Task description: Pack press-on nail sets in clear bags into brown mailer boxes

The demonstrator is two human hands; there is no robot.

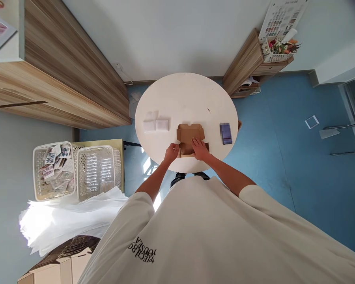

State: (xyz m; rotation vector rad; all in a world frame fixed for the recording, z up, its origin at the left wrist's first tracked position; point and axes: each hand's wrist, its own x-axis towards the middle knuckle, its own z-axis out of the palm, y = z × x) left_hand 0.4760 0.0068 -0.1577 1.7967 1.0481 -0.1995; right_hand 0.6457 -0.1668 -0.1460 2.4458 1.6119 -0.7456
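Observation:
A small brown cardboard box point(190, 131) lies unfolded on the round white table point(187, 88), its lid flap raised toward the far side. At its left edge, my left hand point(172, 151) is closed, with the fingers pinching the side of the box. My right hand point(199, 148) lies over the box's right half, fingers stretched out and touching the cardboard near the fold. Part of the box's inside is hidden under that hand.
White packets point(156, 125) sit on the table's left, and a blurred purple packet point(226, 133) on its right. Baskets point(99, 173) stand lower left beside white sheets point(77, 215). Wooden cabinets point(77, 67) flank the table; a small shelf unit point(245, 63) stands at right.

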